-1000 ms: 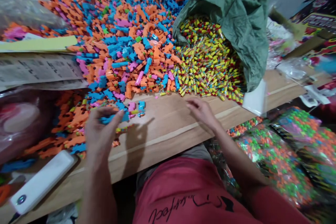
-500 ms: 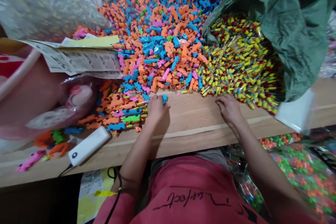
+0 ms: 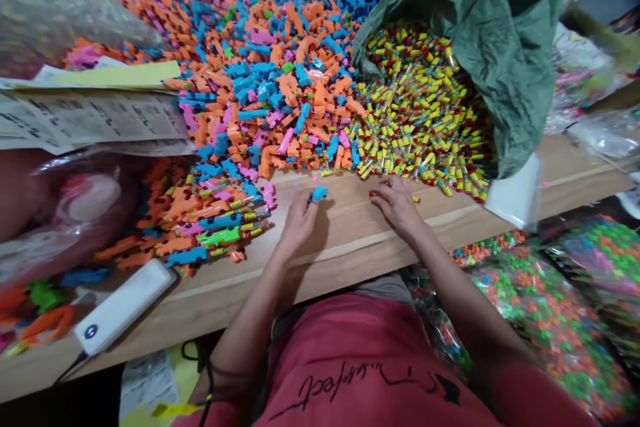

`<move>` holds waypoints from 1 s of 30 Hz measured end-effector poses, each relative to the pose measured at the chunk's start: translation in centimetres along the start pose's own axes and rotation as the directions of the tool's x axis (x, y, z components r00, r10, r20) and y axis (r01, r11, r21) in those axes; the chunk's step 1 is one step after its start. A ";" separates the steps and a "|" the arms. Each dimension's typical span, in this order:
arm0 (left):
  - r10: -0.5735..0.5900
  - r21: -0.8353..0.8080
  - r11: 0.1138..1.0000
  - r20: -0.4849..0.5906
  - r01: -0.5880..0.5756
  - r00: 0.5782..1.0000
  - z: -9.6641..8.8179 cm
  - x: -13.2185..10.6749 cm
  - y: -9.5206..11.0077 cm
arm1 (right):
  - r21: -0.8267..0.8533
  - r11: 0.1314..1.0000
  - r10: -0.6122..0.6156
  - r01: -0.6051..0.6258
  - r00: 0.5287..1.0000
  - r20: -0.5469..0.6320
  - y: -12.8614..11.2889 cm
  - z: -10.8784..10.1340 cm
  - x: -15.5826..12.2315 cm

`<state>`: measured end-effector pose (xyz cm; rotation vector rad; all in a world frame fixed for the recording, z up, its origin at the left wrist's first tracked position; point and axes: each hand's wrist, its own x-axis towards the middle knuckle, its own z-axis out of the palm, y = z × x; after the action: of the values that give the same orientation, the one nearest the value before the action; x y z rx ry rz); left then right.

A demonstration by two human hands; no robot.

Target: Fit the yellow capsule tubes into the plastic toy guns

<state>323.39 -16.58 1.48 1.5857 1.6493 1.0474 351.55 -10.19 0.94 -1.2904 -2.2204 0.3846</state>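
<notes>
Head view: left hand [image 3: 299,221] has its fingertips on a small blue plastic piece [image 3: 319,194], grip unclear, on the wooden table [image 3: 345,247].
Right hand [image 3: 397,207] lies palm-down, loosely curled and empty, just before the spilled yellow capsules [image 3: 420,107]; both forearms reach forward.

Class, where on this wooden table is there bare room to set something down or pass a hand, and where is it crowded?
Bare wood of the table runs between the left hand and right hand, below the heap's edge. Another patch lies right of the green sack. Crowded: orange and blue plastic pieces and yellow capsules beyond the hands.
</notes>
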 end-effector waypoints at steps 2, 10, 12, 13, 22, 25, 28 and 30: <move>-0.012 -0.109 0.994 0.046 0.017 0.999 1.3 -0.6 0.7 | 0.074 0.997 -0.014 0.013 1.000 0.012 -1.8 0.1 -0.2; 0.107 -0.147 0.984 0.035 -0.101 0.994 2.6 -1.8 2.3 | 0.508 0.857 0.007 -0.088 0.987 0.158 -6.7 0.7 -0.8; 0.129 -0.110 0.986 0.035 -0.125 0.991 2.3 -1.9 2.6 | 0.567 0.814 0.029 -0.128 0.983 0.180 -7.0 0.7 -0.9; 0.141 -0.086 0.987 0.037 -0.137 0.989 2.2 -1.9 2.7 | 0.592 0.792 0.044 -0.150 0.981 0.189 -7.1 0.6 -0.9; 0.305 0.236 0.917 0.102 -0.320 0.947 1.3 -1.6 2.5 | 0.643 0.741 0.082 -0.194 0.976 0.200 -7.5 0.5 -1.1; 0.390 0.282 0.860 0.176 -0.426 0.904 0.7 -1.4 2.2 | 0.641 0.737 0.074 -0.215 0.968 0.239 -7.6 0.4 -1.2; 0.451 0.292 0.813 0.232 -0.504 0.862 0.3 -1.5 2.2 | 0.639 0.726 0.079 -0.254 0.954 0.289 -7.4 0.3 -1.4; 0.481 0.294 0.790 0.245 -0.538 0.842 0.4 -1.7 2.2 | 0.627 0.735 0.085 -0.259 0.952 0.294 -7.3 0.4 -1.5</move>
<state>325.00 -18.33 2.99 2.3889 1.3768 0.8685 346.71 -15.08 3.74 -1.0773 -1.8525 1.3413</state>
